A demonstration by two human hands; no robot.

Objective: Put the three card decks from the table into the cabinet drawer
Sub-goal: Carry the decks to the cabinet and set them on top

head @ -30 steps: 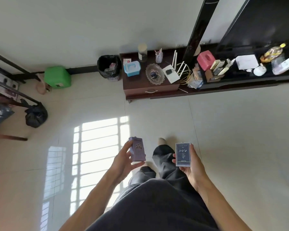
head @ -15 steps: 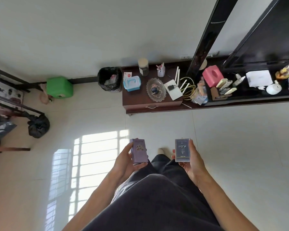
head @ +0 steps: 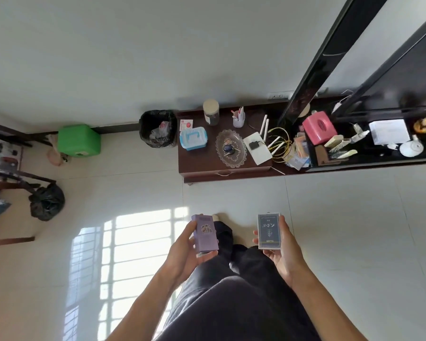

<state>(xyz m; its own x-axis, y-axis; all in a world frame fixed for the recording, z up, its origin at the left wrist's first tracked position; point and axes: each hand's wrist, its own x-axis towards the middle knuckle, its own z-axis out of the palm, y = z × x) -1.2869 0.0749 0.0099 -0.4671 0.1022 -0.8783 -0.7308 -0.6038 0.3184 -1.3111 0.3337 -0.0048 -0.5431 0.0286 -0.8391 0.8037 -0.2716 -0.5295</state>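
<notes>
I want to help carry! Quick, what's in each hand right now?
Left hand: closed on the purple cardboard card deck box.
Right hand: closed on the dark blue cardboard card deck box.

Two card decks in view, one per hand.
The purple deck sits in the left hand, the dark blue deck in the right hand. On the cabinet: one drawer handle, one glass dish, one blue-lidded box, one jar. On the floor: one green stool, one bin.
</notes>
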